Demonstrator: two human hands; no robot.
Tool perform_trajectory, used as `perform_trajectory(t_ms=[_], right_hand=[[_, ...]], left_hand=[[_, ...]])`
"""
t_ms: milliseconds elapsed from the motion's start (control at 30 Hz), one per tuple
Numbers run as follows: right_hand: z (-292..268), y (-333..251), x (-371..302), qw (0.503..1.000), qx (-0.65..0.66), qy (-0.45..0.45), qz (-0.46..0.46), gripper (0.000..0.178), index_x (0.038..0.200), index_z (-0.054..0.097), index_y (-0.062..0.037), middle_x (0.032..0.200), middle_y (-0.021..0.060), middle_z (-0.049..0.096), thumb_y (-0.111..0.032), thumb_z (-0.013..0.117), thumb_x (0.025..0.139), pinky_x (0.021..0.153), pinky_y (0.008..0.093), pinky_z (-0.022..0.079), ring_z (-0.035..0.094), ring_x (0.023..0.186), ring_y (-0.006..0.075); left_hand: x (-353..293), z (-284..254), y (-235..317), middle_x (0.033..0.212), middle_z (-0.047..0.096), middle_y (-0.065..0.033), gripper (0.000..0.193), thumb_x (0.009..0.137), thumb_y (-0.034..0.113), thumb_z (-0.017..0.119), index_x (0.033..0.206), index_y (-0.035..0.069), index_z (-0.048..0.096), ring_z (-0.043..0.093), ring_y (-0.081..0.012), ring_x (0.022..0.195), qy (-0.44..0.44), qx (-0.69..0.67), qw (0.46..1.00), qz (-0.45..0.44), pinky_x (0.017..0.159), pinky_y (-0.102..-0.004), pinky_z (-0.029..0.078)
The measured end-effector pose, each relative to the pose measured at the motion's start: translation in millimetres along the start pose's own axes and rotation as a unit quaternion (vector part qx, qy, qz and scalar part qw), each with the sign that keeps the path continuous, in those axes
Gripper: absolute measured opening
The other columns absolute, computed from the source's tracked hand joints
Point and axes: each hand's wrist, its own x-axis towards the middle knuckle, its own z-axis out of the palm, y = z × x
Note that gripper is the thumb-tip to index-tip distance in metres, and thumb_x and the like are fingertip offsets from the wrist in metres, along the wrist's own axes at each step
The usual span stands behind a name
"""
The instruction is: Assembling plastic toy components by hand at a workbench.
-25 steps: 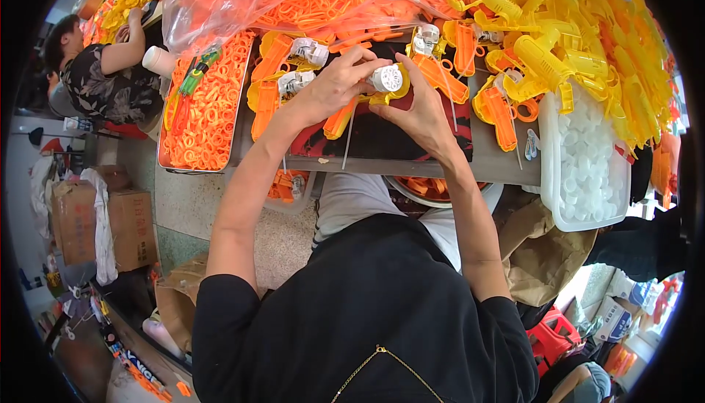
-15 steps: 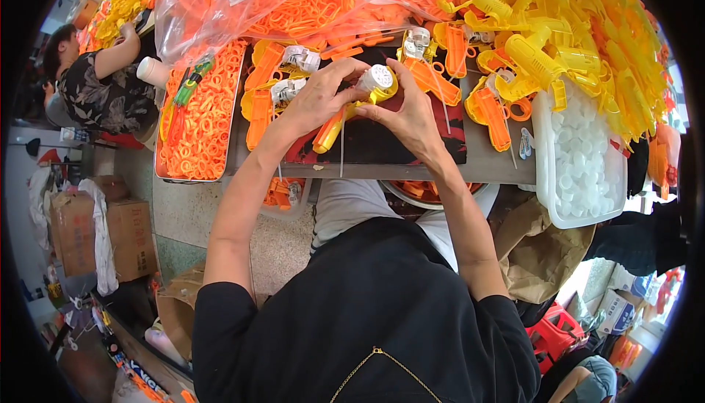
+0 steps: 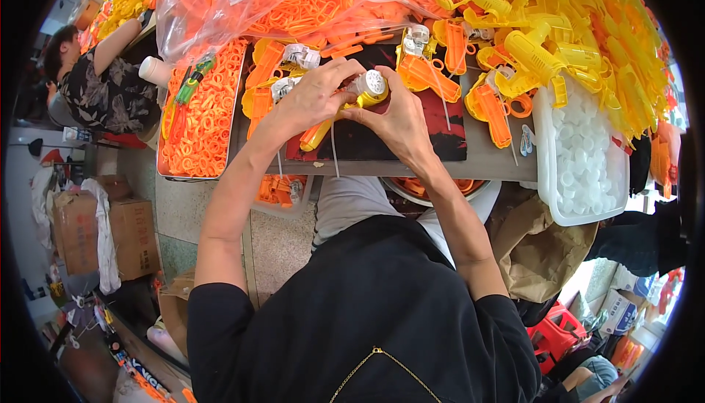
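Between my two hands is a partly assembled yellow toy gun with a round white holed nozzle piece facing up and a thin pale tube hanging below. My left hand grips it from the left, fingers pinched against the white part. Curled around its right side, my right hand holds it between thumb and fingers. Underneath lies a black and red mat. Similar yellow units with orange and white parts lie around my hands, including one orange-and-yellow unit just beyond my right hand.
An orange-ring tray stands left, a white tub of translucent caps right. Yellow shells are heaped far right; a clear bag of orange parts lies at the back. An open brown paper bag stands below. Another person sits far left.
The toy gun has shifted slightly left and tilted in my hands, and my right-hand fingers have moved in closer along its side. The person at far left has moved an arm.
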Motion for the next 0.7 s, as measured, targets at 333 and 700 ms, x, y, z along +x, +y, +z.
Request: perform_trajectory(t_ms=[333,700], right_hand=[[-1,42,-33,0.980,-0.190,-0.005,-0.053,0.088,0.145,0.043,0.0002,0.135,0.0219,0.055,-0.021,0.089,0.074,0.104,0.0460,0.043,0.053,0.124,0.0390],[-2,56,-42,0.948,-0.278,0.021,-0.155,0.067,0.140,0.055,-0.0164,0.142,0.0118,0.048,-0.016,0.082,0.078,0.108,0.0481,0.036,0.047,0.131,0.0340]], left_hand=[[-21,53,-14,0.111,0.069,-0.0118,0.031,0.090,0.017,0.072,0.118,0.004,0.071,0.062,-0.0287,0.111,0.132,0.048,0.990,0.018,0.098,-0.0376,0.047],[-39,73,-4,0.122,0.061,-0.0098,0.012,0.091,0.014,0.072,0.098,0.004,0.070,0.053,-0.0311,0.119,0.231,-0.007,0.971,-0.064,0.103,-0.0426,0.042]])
